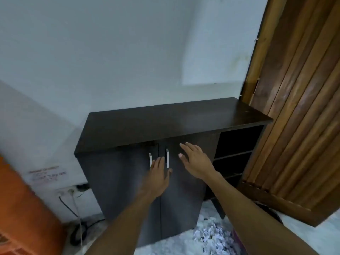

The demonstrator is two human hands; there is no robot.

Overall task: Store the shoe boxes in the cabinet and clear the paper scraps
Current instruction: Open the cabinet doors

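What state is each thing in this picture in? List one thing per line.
Cabinet doors: shut.
Side shelves: open-fronted, dark inside.
Left hand: open, flat by the handles.
Right hand: open, empty.
Paper scraps: crumpled, on the floor.
Wooden door: open.

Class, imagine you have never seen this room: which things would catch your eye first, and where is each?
The dark cabinet against the pale wall, doors shut, dominates the centre. Both hands, left hand and right hand, reach open toward its two silver handles. Crumpled paper scraps lie on the floor at its foot.
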